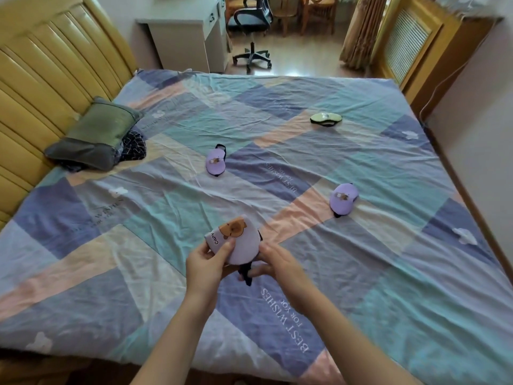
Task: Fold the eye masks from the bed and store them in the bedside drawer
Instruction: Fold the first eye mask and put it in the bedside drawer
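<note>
Both my hands hold a purple eye mask (pixel 241 240) with a brown cartoon animal, folded over, just above the bed's near middle. My left hand (pixel 206 263) pinches its left edge. My right hand (pixel 273 262) grips the right side and the dark strap hanging below. Two more purple eye masks lie flat on the sheet, one at the centre (pixel 216 162) and one to the right (pixel 343 198). A pale green eye mask (pixel 326 118) with a black rim lies farther back on the right. The bedside drawer is not in view.
The bed (pixel 388 259) carries a patchwork sheet of blue, teal and peach. A grey-green pillow (pixel 95 136) over dark cloth sits by the yellow headboard (pixel 41 73) on the left. Beyond the bed stand a white desk (pixel 186 37) and a black office chair (pixel 251 26).
</note>
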